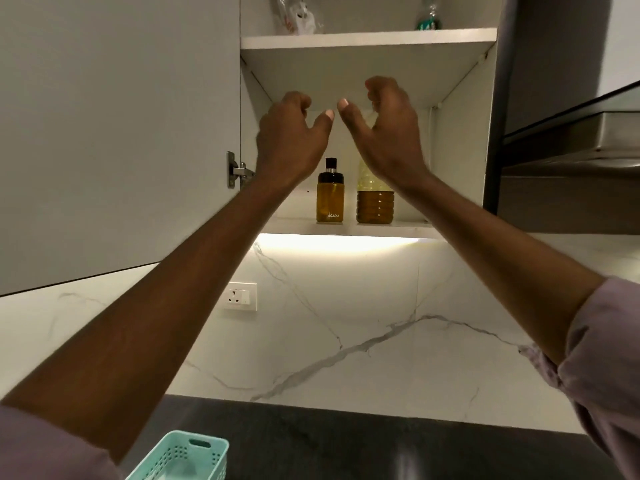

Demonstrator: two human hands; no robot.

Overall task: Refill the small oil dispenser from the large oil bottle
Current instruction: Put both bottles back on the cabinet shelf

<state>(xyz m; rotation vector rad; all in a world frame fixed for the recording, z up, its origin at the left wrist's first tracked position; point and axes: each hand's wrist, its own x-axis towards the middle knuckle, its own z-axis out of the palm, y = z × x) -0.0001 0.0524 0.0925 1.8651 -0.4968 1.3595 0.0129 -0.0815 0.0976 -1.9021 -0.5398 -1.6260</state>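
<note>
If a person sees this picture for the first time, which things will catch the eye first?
First, the left hand and right hand, raised side by side into the open cabinet, holding nothing. Just below them, on the lower shelf, the small oil dispenser with its black cap stands left of the large oil bottle. Under the shelf, a light strip glows.

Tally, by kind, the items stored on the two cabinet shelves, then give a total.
Small oil dispenser: 1
Large oil bottle: 1
Clear plastic bags on the upper shelf: 2
Total: 4
</note>
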